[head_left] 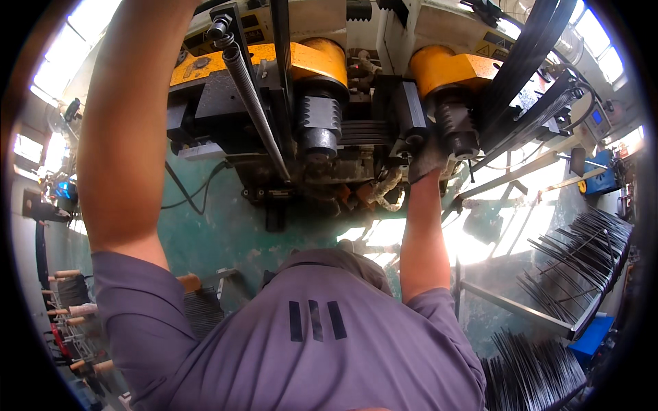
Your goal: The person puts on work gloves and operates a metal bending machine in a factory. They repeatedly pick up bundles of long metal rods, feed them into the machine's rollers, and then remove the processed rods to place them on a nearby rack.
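My left arm [127,123] reaches up past the top edge on the left, so its hand is out of sight. My right hand [428,159], in a dark grey glove, is up at the machine. It lies between a black block [409,109] and the right dark metal cylinder [456,123] under a yellow arm [445,68]. Its fingers are lost in shadow among the machine parts, and I cannot tell whether they grip anything. Left of the block stands a second ridged cylinder [320,127] beneath another yellow arm [319,61].
A long coil spring on a rod [253,103] slants down the machine's left side. Racks of thin black rods [582,253] stand to the right, with another bundle [528,370] lower down. A cable [199,195] hangs over the green floor [199,233]. A small control box [596,122] is at far right.
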